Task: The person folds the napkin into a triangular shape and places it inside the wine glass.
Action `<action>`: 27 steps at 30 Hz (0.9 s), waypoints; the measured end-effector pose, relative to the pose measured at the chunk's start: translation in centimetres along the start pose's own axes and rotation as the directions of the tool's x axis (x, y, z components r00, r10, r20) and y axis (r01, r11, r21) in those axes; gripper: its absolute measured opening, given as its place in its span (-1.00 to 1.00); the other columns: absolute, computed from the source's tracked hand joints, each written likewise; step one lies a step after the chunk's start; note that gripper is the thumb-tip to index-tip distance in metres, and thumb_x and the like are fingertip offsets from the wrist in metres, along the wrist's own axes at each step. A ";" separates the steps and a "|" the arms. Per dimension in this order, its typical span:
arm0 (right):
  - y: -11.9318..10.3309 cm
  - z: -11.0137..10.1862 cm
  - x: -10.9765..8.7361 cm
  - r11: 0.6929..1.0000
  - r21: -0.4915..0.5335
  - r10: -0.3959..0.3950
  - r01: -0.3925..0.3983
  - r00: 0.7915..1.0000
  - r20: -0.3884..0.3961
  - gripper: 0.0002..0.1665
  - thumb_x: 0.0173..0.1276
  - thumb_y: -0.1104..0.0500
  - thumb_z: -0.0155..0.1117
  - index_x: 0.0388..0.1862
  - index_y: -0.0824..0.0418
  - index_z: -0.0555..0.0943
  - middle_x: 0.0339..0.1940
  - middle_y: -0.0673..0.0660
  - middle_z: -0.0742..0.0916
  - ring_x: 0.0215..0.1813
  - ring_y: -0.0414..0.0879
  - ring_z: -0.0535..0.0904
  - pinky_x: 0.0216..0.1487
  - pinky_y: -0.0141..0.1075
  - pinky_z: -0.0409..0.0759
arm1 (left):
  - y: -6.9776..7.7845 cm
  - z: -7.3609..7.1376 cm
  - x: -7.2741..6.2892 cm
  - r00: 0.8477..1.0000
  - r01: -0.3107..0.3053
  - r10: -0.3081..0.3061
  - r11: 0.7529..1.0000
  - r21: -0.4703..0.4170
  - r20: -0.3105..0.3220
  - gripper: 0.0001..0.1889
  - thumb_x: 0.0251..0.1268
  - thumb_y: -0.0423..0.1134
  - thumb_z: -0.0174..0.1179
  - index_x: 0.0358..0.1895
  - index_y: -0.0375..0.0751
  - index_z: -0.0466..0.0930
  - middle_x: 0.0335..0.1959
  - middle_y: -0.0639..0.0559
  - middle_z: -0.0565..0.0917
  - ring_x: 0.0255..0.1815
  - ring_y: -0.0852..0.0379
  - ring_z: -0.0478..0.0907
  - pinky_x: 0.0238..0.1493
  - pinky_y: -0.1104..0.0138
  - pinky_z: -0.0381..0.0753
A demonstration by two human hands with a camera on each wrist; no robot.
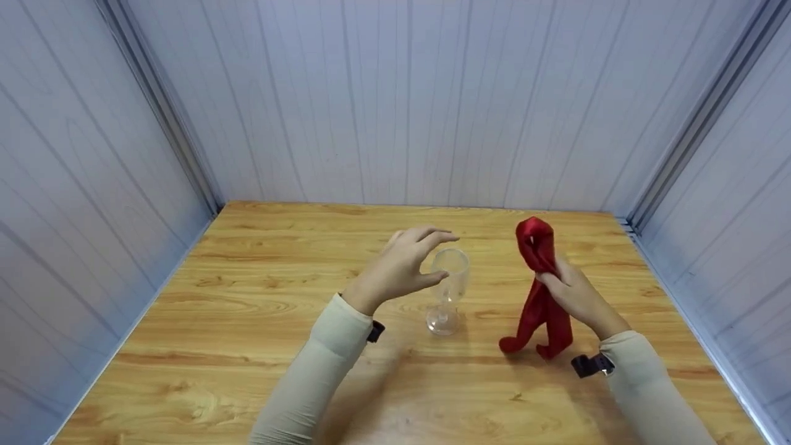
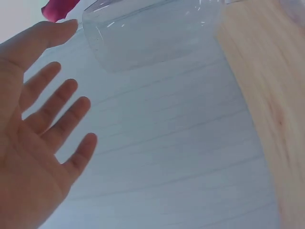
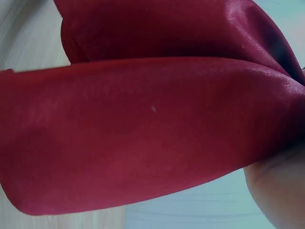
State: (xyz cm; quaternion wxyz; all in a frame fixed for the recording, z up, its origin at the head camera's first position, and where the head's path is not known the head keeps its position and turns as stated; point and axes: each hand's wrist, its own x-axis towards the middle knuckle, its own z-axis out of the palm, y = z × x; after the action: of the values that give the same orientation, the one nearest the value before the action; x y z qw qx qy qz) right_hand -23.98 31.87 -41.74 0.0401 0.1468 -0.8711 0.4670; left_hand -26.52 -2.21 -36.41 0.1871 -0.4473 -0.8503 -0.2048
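Note:
A clear stemmed glass (image 1: 454, 287) stands upright on the wooden table. My left hand (image 1: 405, 262) is just left of its bowl, thumb and fingers spread apart around the rim's near side, holding nothing. In the left wrist view the glass (image 2: 152, 36) lies beyond the thumb tip, and the palm (image 2: 28, 176) is bare; whether the thumb touches the glass I cannot tell. To the right, my right hand (image 1: 571, 290) grips a shiny red cloth strip (image 1: 550, 321) around its middle. A loop stands above the grip, and two tails hang down to the table. The red cloth (image 3: 143, 133) fills most of the right wrist view.
The wood-grain table (image 1: 235, 296) is enclosed by pale panelled walls (image 1: 383, 105) at the back and both sides. A dark strap (image 1: 590, 366) is on the right wrist.

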 end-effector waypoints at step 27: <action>-1.3 3.0 0.8 0.974 -0.119 -0.171 0.194 0.969 0.181 -0.66 0.50 0.29 0.06 0.21 0.13 0.49 -0.30 0.10 0.62 -0.37 -0.08 0.55 -0.27 -0.16 0.53 | 2.9 2.0 3.6 0.939 -0.317 0.339 0.918 0.239 -0.056 -0.47 0.17 -0.32 0.42 0.25 -0.12 0.56 0.18 0.06 0.61 0.16 0.12 0.57 0.21 0.26 0.46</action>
State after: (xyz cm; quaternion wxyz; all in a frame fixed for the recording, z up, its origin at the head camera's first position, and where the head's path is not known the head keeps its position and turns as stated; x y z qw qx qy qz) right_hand -24.12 28.51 -42.26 0.0185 0.2624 -0.8838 0.3869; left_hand -26.28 2.76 -35.81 0.3092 -0.5487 -0.7711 -0.0936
